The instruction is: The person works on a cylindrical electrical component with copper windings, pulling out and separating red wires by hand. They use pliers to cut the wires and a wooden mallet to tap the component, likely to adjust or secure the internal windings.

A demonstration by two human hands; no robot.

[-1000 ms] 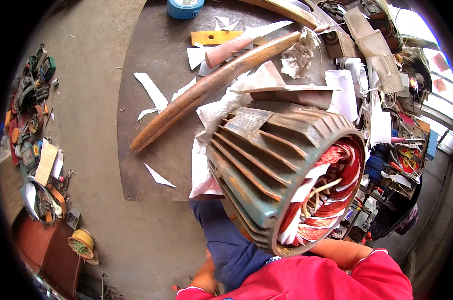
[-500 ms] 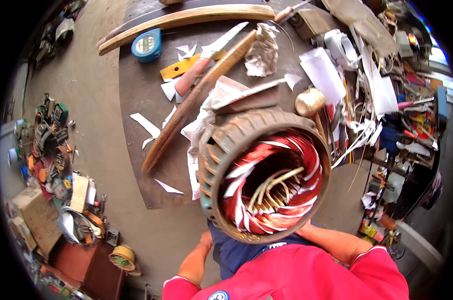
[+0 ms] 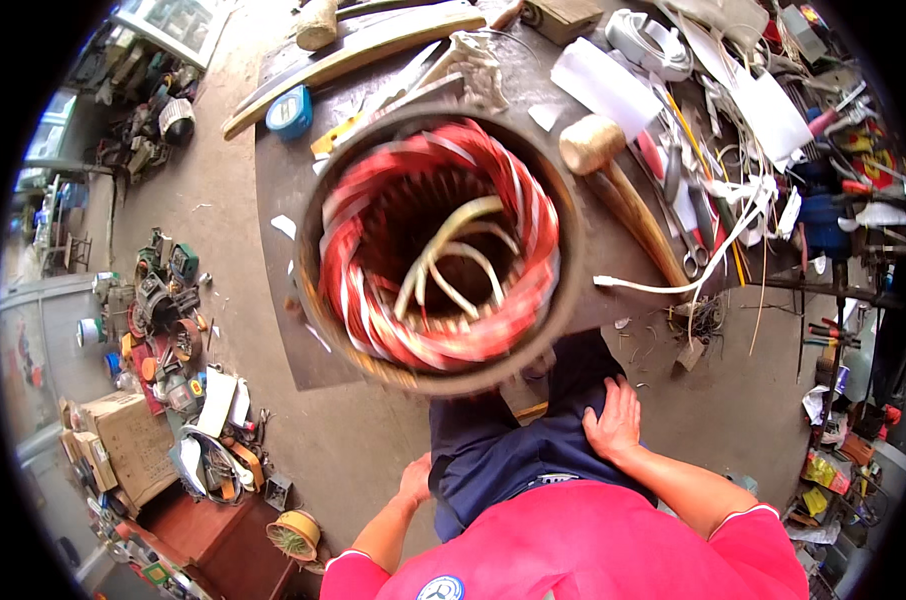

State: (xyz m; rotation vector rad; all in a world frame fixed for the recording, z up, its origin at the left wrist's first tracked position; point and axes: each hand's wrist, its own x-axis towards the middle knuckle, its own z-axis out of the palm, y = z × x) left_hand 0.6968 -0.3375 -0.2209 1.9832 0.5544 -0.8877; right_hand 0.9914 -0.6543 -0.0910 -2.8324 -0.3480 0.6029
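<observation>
My right hand (image 3: 615, 415) lies on my right thigh in dark blue trousers (image 3: 548, 440), fingers stretched out and holding nothing. Beside my left thigh rests my left hand (image 3: 415, 478); its fingers are mostly hidden. In front of my knees a motor stator (image 3: 545, 345) looms large at the near side of the dark worktable (image 3: 318, 365). Red windings (image 3: 348, 270) with white strips ring its bore, and several pale sleeved leads (image 3: 458, 225) curl inside. Neither hand touches the stator. Just right of it lies a wooden mallet (image 3: 628, 200).
At the table's far side are a blue tape measure (image 3: 290, 112), a long curved wooden strip (image 3: 363, 58) and crumpled paper (image 3: 470, 70). Scissors (image 3: 691, 258), white strips and tools crowd the right. Motor parts (image 3: 158, 300), a cardboard box (image 3: 128, 440) and a yellow pot (image 3: 295, 535) stand on the left.
My view has shifted, so the stator appears farther left and higher. It now covers the brown wooden stick and knife handle. My right hand, mostly hidden behind the stator before, shows on my thigh.
</observation>
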